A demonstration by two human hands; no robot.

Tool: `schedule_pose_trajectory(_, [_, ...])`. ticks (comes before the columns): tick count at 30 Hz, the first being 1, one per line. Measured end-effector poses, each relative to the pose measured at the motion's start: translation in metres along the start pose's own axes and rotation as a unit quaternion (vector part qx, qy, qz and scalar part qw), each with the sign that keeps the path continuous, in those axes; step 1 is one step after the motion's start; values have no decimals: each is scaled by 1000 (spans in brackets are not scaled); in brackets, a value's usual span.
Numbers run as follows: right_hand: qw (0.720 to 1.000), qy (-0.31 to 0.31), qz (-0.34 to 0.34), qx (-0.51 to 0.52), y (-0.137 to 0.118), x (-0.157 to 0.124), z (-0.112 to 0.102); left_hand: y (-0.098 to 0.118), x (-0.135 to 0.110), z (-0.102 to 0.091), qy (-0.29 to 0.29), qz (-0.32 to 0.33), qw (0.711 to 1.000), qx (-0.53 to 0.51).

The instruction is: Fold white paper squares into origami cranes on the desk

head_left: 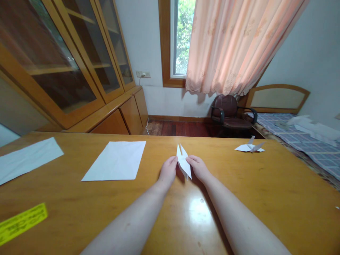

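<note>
Between my hands is a folded white paper piece [183, 162], with two narrow points at its far end and a wider flap toward me. My left hand [168, 170] pinches its left side, thumb on top. On the opposite side, my right hand [199, 168] grips the edge between thumb and fingers; the fingertips underneath are hidden. The piece is held just over the wooden table [164, 226]. A finished-looking white paper crane [250, 146] rests at the table's far right.
A white paper sheet [117, 161] lies left of my hands, with a white paper strip [29, 159] farther left. A yellow label with writing [22, 224] is at the near left. Beyond the table stand a glass-door cabinet [87, 53], an armchair [228, 109] and a bed [297, 131].
</note>
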State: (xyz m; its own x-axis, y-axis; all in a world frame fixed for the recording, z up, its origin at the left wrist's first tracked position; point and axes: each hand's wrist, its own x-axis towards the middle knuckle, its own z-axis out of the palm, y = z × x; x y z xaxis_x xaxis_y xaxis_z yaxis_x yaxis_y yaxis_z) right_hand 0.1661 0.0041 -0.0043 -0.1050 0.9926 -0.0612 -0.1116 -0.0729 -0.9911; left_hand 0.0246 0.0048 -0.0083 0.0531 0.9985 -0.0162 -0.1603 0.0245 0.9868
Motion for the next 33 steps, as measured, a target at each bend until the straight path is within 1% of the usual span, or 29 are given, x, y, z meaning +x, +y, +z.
schedule_pose_trajectory(6, [1000, 5, 2, -21, 2, 1, -3, 5, -1, 1, 24, -30, 998, -50])
schedule_pose_trajectory(9, [1000, 14, 8, -12, 3, 1, -4, 4, -1, 1, 20, -31, 998, -48])
schedule_pose_trajectory(19, [1000, 6, 27, -3, 1, 1, -3, 9, -4, 2, 10, -31, 998, -55])
schedule_pose_trajectory(25, [999, 7, 44, 9, 0, 1, -2, 9, -3, 3, 18, -32, 998, -59])
schedule_pose_trajectory(28, [999, -7, 52, 15, -2, -1, -2, 8, -1, 3, 16, -38, 997, -67])
schedule_pose_trajectory(33, [997, -52, 51, 12, -4, -2, -5, 8, -1, 4, -2, -39, 996, -86])
